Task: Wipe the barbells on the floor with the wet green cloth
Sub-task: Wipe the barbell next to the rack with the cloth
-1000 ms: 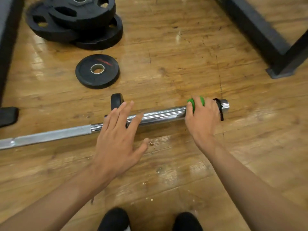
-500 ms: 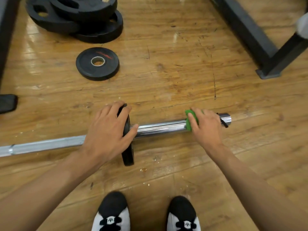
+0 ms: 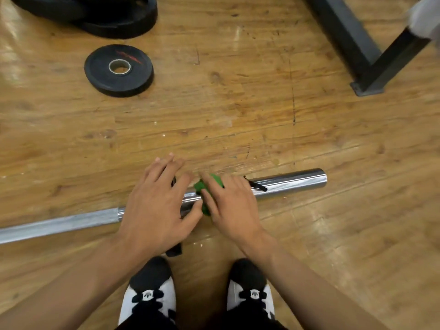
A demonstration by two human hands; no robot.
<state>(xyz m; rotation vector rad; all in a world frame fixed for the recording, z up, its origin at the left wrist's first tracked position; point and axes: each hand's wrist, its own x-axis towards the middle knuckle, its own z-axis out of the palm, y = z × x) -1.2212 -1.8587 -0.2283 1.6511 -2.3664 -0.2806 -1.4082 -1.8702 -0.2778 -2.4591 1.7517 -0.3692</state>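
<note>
Lying beyond barbell (image 3: pixel 289 183): loose plate (image 3: pixel 119 70), rack foot (image 3: pixel 367 88).

A small black plate (image 3: pixel 119 70) lies flat on the wood floor (image 3: pixel 238 103), up and left of the grip. Farther that way, a stack of big plates (image 3: pixel 114 17) runs off the top edge. Up to the right stands a black steel frame (image 3: pixel 345 32). Just below the grip, two black-and-white shoes (image 3: pixel 148 289), side by side.
</note>
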